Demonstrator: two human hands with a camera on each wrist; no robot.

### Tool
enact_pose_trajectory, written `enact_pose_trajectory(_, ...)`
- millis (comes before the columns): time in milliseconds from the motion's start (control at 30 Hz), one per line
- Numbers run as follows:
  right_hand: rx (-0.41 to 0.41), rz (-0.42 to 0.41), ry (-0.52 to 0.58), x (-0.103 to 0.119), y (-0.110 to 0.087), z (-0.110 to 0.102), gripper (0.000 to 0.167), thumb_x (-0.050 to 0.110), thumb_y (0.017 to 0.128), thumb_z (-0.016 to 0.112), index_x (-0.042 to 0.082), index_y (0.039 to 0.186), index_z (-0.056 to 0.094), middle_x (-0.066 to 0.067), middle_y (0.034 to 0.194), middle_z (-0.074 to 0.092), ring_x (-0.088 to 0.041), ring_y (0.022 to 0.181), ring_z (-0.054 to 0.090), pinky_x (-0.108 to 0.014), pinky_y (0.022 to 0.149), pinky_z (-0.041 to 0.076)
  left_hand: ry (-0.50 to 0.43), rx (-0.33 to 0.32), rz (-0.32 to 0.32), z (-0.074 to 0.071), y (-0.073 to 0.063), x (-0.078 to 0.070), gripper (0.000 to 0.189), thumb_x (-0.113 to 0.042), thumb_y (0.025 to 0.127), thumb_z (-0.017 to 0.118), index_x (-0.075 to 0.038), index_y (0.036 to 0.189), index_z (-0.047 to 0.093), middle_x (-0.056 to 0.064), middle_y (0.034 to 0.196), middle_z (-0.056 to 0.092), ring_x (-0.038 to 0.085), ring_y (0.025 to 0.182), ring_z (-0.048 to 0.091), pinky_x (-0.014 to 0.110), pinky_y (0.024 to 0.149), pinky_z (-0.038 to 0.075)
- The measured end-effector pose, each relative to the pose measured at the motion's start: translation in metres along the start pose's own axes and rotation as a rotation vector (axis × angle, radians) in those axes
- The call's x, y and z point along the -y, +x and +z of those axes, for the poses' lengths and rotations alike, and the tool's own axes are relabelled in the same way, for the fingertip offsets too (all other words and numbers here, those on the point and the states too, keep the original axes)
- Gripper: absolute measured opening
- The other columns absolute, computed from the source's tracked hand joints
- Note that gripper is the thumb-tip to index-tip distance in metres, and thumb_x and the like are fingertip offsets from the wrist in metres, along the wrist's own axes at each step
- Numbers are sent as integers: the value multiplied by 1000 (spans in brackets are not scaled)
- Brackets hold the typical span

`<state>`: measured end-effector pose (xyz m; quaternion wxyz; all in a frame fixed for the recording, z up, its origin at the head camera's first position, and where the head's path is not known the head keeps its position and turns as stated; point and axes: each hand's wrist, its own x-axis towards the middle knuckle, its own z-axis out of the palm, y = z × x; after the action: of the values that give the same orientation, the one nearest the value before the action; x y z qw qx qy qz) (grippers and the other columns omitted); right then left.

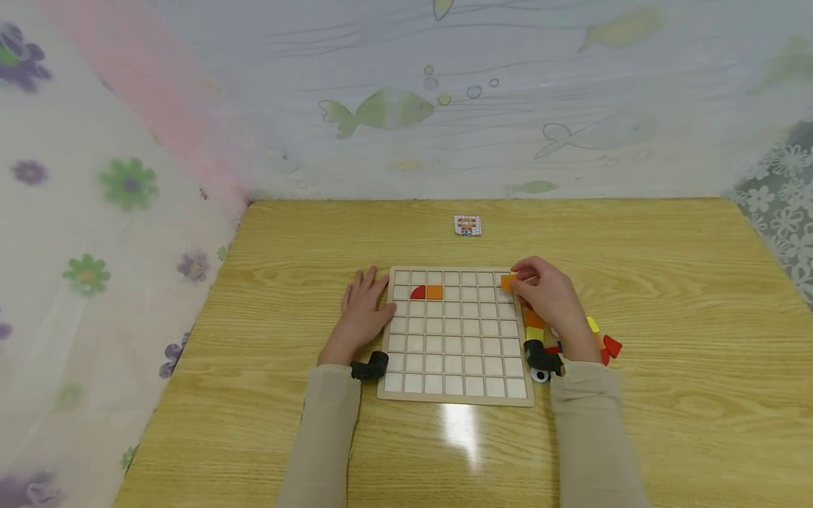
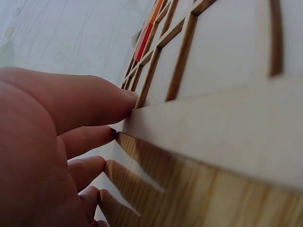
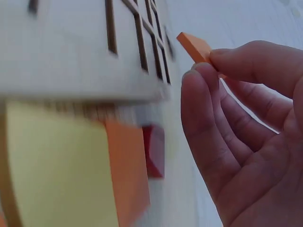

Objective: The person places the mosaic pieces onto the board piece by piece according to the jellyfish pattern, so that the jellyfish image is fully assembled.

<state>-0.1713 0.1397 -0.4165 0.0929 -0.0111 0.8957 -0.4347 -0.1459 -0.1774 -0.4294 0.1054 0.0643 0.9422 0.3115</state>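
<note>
A wooden grid board [image 1: 454, 401] lies flat on the table. In its second row sit a red rounded tile [image 1: 418, 293] and an orange square tile [image 1: 435, 292], side by side. My left hand [image 1: 363, 314] rests at the board's left edge, its thumb [image 2: 102, 101] touching the rim and the other fingers spread on the table. Over the board's upper right corner, my right hand [image 1: 549, 300] pinches another orange tile [image 3: 196, 48] between thumb and fingertips. That tile is held above the grid; the fingers partly cover it.
Right of the board lie several loose pieces, among them a yellow tile [image 1: 535, 334], a red tile [image 1: 612, 346] and a round eye piece [image 1: 540, 376]; the right forearm hides some. A small picture card [image 1: 467, 225] lies behind the board. Patterned curtains [image 1: 381, 141] border the table.
</note>
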Motion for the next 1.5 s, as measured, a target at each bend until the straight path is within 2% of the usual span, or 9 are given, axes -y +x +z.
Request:
enact_pose_trajectory(300,118,-88,78,24,4,26,21,19,86,58,13,106,58,-6,97,59,-18,75,61,-33,68,47,9,-10,7,0,0,4,57,-26,90,49,-9,141,28,11,149,6,29,134,-7,48,103,-5)
enact_pose_trajectory(467,150,-117,62,31,7,40,19,16,85,58,14,104,60,-5,96,60,-17,77,61,-33,71,46,13,-11,2,-1,0,5,56,-26,91,48,-10,141,29,10,149,7,28,134,-6,46,104,-4)
enact_pose_trajectory(633,145,-115,4,32,12,51,19,17,85,59,12,104,62,-4,94,62,-16,80,59,-33,74,45,11,-14,6,0,-1,6,56,-26,91,48,-9,140,29,11,149,7,29,134,-5,47,103,-4)
enact_pose_trajectory(833,132,-107,-34,38,13,56,17,16,85,59,12,102,63,-3,91,63,-15,73,57,-33,73,44,9,-20,25,2,0,6,57,-26,90,49,-8,140,30,12,148,7,30,134,-6,48,103,-4)
enact_pose_trajectory(933,129,-123,-70,40,14,56,17,16,85,59,12,101,63,-2,88,62,-15,70,56,-32,72,43,7,-22,30,2,0,5,57,-26,90,49,-8,140,30,13,148,7,30,134,-5,48,103,-4)
enact_pose_trajectory(1100,112,-154,-135,44,14,57,15,16,84,60,13,98,65,-1,85,61,-17,75,52,-33,73,41,-4,-26,30,2,-1,4,56,-27,91,48,-9,140,29,12,148,7,29,134,-6,47,103,-4)
enact_pose_trajectory(1500,110,-206,-178,43,15,61,18,13,81,63,11,99,65,-1,79,57,-17,73,49,-31,69,39,10,-24,17,2,2,3,56,-28,90,48,-10,140,29,10,149,6,27,134,-7,46,103,-5)
